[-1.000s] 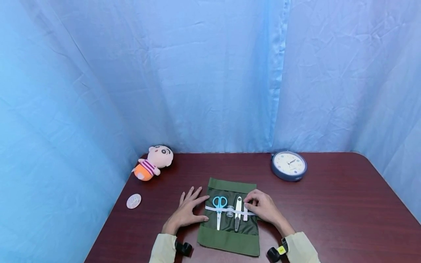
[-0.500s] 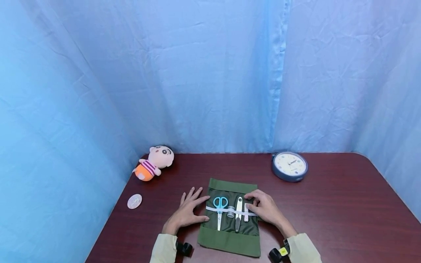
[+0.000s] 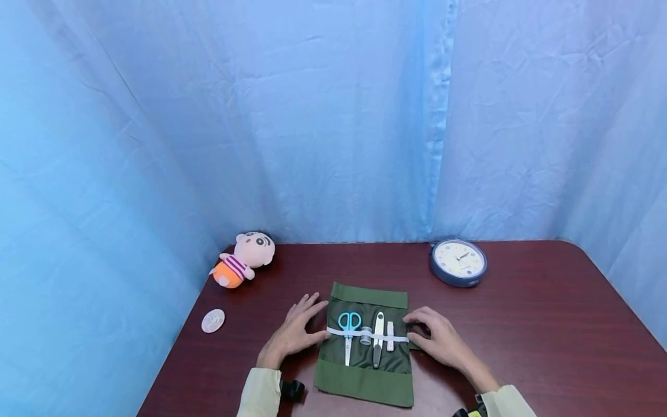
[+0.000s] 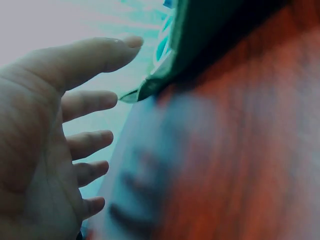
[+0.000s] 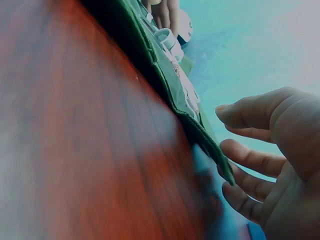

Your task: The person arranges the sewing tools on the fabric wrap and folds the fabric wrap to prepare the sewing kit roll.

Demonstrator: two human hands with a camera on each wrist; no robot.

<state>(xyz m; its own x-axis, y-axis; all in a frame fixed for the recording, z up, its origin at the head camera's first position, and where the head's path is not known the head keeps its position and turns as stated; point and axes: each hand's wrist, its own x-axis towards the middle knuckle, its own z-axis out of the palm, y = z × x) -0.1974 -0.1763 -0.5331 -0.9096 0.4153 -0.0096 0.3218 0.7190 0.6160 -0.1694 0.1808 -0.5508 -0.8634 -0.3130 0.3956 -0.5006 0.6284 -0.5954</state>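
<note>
A green fabric tool roll [image 3: 363, 387] lies unrolled on the table. Its white elastic strap [image 3: 336, 332] crosses blue-handled scissors [image 3: 348, 327], a small grey spool-like cylinder [image 3: 366, 336], a slim silver tool with a dark end [image 3: 378, 339] and a narrow whitish bar [image 3: 390, 337]. By the roll's left edge, my left hand [image 3: 292, 334] has its fingers spread, thumb close to the strap's end. My right hand [image 3: 443, 340] is at the right edge, fingers loosely bent; in the right wrist view its lower fingertips are beside a green fabric tab [image 5: 220, 160], with the thumb apart.
A plush doll [image 3: 242, 260] lies at the back left of the dark wooden table [image 3: 537, 324]. A pale round disc [image 3: 213, 320] is nearer the left edge. Back right of the roll is a round clock [image 3: 458, 262]. Blue curtains [image 3: 333, 127] hang behind the table.
My right hand has let go of the whitish bar and moved right to the roll's edge. The bar stays under the strap. My left hand has shifted slightly left and up.
</note>
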